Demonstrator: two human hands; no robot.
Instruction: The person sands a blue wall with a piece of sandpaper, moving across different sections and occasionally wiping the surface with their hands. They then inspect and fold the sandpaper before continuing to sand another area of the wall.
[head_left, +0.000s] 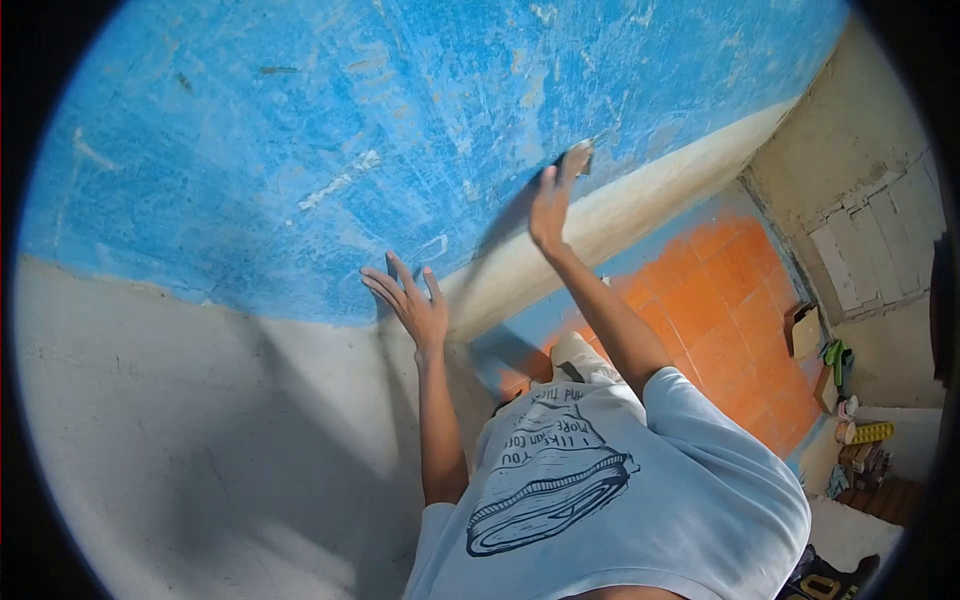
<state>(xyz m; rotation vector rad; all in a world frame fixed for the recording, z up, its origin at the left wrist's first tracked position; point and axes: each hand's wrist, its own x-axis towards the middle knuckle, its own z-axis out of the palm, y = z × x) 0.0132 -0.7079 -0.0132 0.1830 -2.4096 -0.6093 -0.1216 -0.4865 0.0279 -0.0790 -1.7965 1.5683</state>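
Note:
My left hand (418,310) is raised at the lower edge of the blue-painted wall (330,130), its fingers spread and nothing in it. Higher and to the right, my right hand (552,208) reaches to the blue paint with its fingers together. A small, thin, pale-edged object (586,158) shows at its fingertips, partly hidden and too blurred to name. Scuffs and pale scratches mark the blue surface around both hands.
Below the blue wall runs a cream band (640,205). Orange floor tiles (725,285) with blue-grey edges lie at the right. Beyond them are a yellow item (873,432), a green item (838,354) and other clutter. A grey wall (110,400) fills the lower left.

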